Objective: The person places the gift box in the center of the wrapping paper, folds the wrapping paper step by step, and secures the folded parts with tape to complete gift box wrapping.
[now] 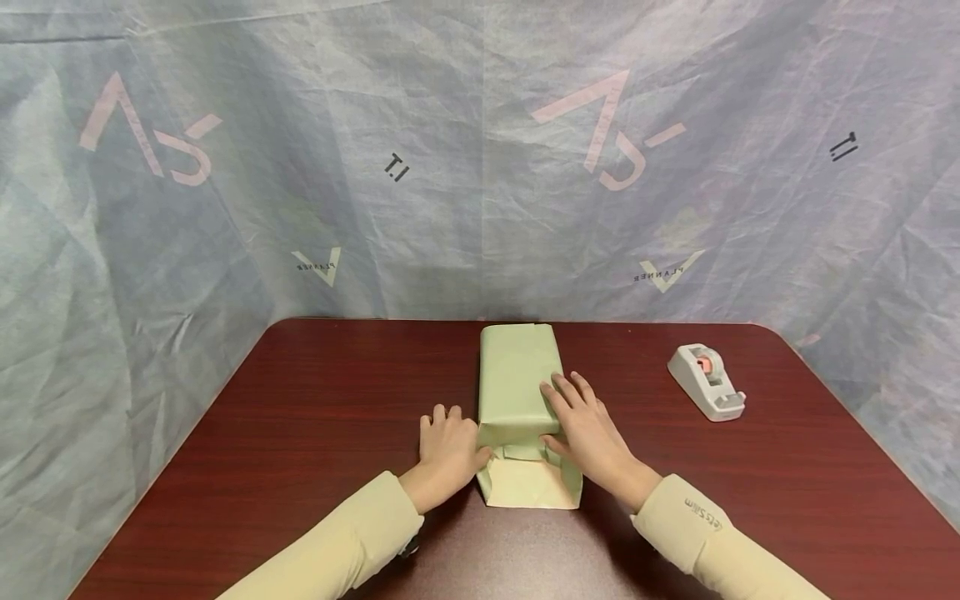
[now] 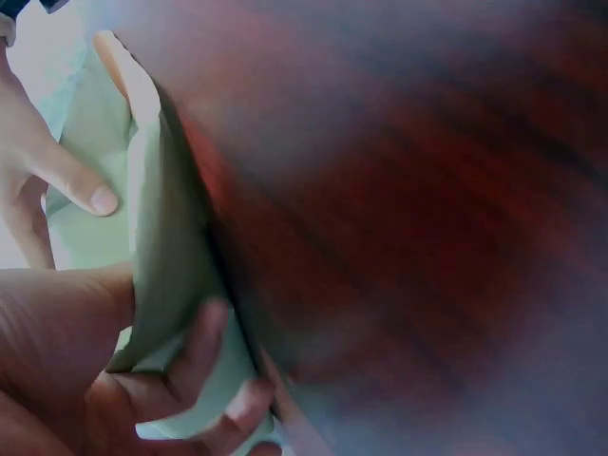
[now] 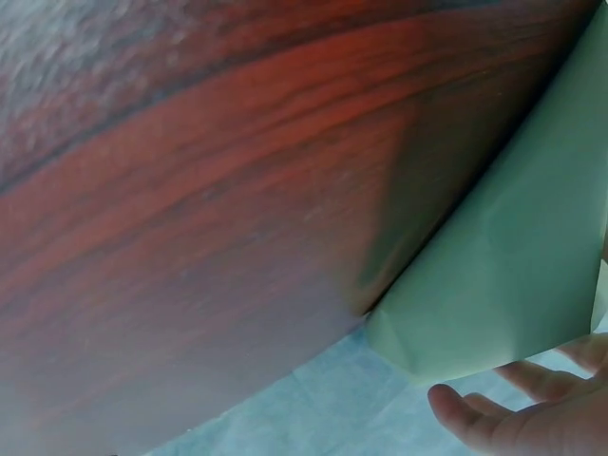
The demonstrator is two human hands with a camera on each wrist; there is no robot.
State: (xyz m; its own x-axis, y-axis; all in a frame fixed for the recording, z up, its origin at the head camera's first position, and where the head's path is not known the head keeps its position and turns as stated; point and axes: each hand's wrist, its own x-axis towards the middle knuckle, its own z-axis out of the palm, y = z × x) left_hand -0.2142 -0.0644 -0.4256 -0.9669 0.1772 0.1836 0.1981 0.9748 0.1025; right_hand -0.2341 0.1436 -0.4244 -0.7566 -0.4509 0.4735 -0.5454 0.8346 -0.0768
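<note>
A box wrapped in pale green paper (image 1: pixel 519 375) lies lengthwise on the table. At its near end the wrapping paper's flap (image 1: pixel 532 485) spreads toward me, its pale inner side up and its sides folded upward. My left hand (image 1: pixel 447 450) is at the near left corner, its thumb inside the folded paper and its fingers outside, pinching the fold; the left wrist view shows this side fold (image 2: pixel 176 247) close up. My right hand (image 1: pixel 596 433) rests on the box's right edge, fingers spread over the top and thumb against the near end.
A white tape dispenser (image 1: pixel 707 382) with a roll of tape stands on the right side of the dark red wooden table (image 1: pixel 337 400). A grey printed cloth (image 1: pixel 450 150) hangs behind the table and along both sides.
</note>
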